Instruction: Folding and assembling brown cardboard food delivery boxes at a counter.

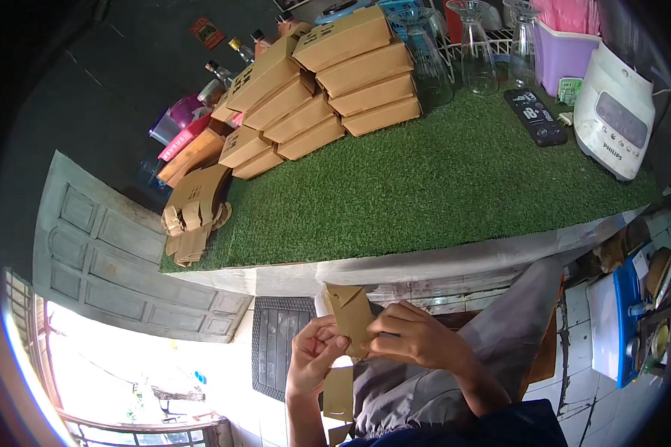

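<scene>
A partly folded brown cardboard box (351,313) is held above my lap, in front of the table's edge. My left hand (321,352) pinches its left side between thumb and fingers. On the other side, the fingers of my right hand (414,338) close on the box's edge near a fold. A lower panel of the same cardboard (338,394) appears to hang below my left hand, beside my left forearm. The box's far side and my right fingertips are partly hidden.
Folded cardboard boxes (363,84) are stacked on the green artificial-turf table cover (414,184). Flat cardboard blanks (198,193) lie at its left corner. Upturned glasses (478,56), a phone (535,117) and a white Philips blender base (615,117) stand or lie at the right.
</scene>
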`<state>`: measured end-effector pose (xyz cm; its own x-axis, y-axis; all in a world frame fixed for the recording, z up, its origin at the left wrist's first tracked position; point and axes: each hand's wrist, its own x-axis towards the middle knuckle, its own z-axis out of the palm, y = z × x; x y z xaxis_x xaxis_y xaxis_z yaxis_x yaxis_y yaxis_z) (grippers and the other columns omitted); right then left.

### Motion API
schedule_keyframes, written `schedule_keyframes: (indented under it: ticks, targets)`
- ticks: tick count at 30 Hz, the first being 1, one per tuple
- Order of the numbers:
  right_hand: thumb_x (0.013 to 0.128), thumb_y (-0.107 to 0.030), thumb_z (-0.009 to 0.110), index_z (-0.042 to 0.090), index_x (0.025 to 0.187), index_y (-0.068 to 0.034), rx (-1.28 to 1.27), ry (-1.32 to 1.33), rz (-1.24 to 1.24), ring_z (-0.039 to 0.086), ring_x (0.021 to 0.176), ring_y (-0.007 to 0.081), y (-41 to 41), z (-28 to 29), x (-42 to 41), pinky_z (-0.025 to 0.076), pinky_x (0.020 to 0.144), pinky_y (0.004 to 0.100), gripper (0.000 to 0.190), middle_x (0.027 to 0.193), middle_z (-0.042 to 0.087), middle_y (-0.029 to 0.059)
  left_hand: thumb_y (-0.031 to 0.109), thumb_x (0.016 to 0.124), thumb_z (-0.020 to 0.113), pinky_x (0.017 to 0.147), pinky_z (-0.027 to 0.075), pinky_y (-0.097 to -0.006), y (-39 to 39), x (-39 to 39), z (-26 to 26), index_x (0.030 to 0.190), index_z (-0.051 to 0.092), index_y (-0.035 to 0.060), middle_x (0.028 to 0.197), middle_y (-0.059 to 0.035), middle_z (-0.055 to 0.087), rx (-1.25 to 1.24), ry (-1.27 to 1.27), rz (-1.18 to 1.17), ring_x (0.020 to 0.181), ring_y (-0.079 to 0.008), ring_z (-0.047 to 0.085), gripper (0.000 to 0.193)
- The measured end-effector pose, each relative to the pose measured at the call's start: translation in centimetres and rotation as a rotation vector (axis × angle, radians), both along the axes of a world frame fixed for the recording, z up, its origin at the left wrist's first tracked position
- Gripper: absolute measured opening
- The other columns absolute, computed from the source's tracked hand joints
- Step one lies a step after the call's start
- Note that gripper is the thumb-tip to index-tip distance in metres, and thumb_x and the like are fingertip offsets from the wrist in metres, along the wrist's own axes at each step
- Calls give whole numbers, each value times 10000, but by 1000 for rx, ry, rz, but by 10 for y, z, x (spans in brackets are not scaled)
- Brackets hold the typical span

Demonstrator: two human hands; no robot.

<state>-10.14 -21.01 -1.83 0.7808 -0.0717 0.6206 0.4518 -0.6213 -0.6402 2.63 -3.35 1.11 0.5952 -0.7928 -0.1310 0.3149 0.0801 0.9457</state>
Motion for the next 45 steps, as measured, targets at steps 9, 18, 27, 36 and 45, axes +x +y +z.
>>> schedule_keyframes:
  ticks: [9,18,27,36,45]
  targets:
    - [774,-122,724,578,834,-69,210,-95,19,544,806,210,13,-6,10,451,720,334,167,893,544,44,-101,864,569,855,490,-284,1,-3,-1,1185,510,-70,1066,-179,644,-88,-78,15,998,-176,618,327]
    - [724,-27,742,606,850,-35,558,-179,-114,558,807,207,29,0,5,462,706,308,185,926,523,92,-46,858,632,866,492,-333,-12,-20,2,1132,503,-6,1021,-145,629,-241,-110,29,982,-194,615,305]
    - [702,-25,752,604,845,-41,570,-273,-206,543,786,185,29,8,1,436,689,297,206,899,537,103,-33,855,640,888,493,-359,-27,-31,10,1140,485,4,1062,-153,612,-320,-101,55,1033,-213,603,326]
    - [717,-26,729,568,868,-45,511,-302,-240,523,803,205,28,3,0,429,685,317,221,892,517,112,-25,850,650,915,483,-382,-30,-35,7,1156,494,19,1128,-153,580,-329,-69,41,1066,-225,585,347]
    - [794,-13,725,623,1003,-44,534,-230,-111,544,864,181,22,3,-3,474,699,290,234,987,492,75,-20,857,643,921,482,-381,-21,-25,2,1122,533,9,1079,-138,606,-294,-142,16,1052,-224,591,289]
